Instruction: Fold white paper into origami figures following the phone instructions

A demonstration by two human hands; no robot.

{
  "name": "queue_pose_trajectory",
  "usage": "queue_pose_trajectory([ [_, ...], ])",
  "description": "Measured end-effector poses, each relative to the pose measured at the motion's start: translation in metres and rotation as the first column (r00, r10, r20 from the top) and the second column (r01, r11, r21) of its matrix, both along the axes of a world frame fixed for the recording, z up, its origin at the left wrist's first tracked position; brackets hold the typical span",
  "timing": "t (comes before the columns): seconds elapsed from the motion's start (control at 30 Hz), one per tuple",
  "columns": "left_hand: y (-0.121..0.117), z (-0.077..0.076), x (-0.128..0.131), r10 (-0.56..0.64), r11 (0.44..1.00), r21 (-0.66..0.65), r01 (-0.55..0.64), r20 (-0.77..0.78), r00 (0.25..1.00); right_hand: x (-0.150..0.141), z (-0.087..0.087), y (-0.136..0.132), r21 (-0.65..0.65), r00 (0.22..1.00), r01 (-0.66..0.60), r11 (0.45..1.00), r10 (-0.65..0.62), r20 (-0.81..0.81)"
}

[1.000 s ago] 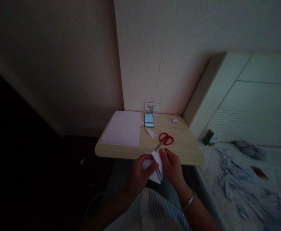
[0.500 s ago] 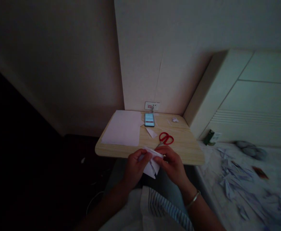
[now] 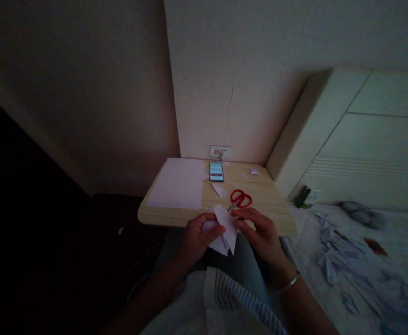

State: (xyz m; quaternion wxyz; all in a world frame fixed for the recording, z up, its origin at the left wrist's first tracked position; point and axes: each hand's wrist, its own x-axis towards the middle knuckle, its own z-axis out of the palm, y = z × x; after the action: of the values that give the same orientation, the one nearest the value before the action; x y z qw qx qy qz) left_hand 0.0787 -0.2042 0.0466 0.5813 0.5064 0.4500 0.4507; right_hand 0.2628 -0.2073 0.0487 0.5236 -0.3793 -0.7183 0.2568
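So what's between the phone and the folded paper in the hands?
In the head view, a pointed white scrap lies on the table between the phone and the folded paper.

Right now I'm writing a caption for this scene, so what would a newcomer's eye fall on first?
Probably the lit phone, near the back of the wooden table below the wall socket. Next, the red-handled scissors, nearer the table's front edge. Then the folded white paper, in the left hand above the lap, with the right hand's fingers at its edge.
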Motion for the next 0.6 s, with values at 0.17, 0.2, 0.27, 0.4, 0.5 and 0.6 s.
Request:
queue_pose_trajectory([
  [0.17,0.0017,-0.0005,-0.0038,-0.036,0.999,-0.024,0.039,0.102,0.994,0.0066,0.004,0.0011,-0.03,0.999,-0.044,0.999,0.044,0.0],
  [0.2,0.0016,-0.0004,-0.0038,-0.036,0.999,-0.022,0.039,0.109,0.993,0.0068,0.0042,0.0009,-0.04,0.998,-0.053,0.998,0.053,-0.015],
  [0.27,0.0012,-0.0004,-0.0032,-0.022,1.0,-0.011,0.023,0.118,0.993,0.0068,0.0042,-0.0001,-0.071,0.996,-0.093,0.993,0.091,-0.024],
  [0.4,0.0,-0.0009,0.0003,0.008,1.0,0.01,-0.01,0.165,0.986,0.0068,0.003,-0.0014,-0.124,0.993,-0.118,0.985,0.117,-0.01],
  [0.5,-0.0003,-0.0016,0.003,0.006,1.0,0.005,-0.007,0.174,0.985,0.0069,0.0017,-0.0011,-0.111,0.995,-0.103,0.988,0.102,-0.017],
  [0.6,0.0002,-0.0013,0.0041,0.011,1.0,-0.012,-0.009,0.159,0.987,0.0067,0.0014,-0.0006,-0.099,0.994,-0.102,0.99,0.097,-0.052],
])
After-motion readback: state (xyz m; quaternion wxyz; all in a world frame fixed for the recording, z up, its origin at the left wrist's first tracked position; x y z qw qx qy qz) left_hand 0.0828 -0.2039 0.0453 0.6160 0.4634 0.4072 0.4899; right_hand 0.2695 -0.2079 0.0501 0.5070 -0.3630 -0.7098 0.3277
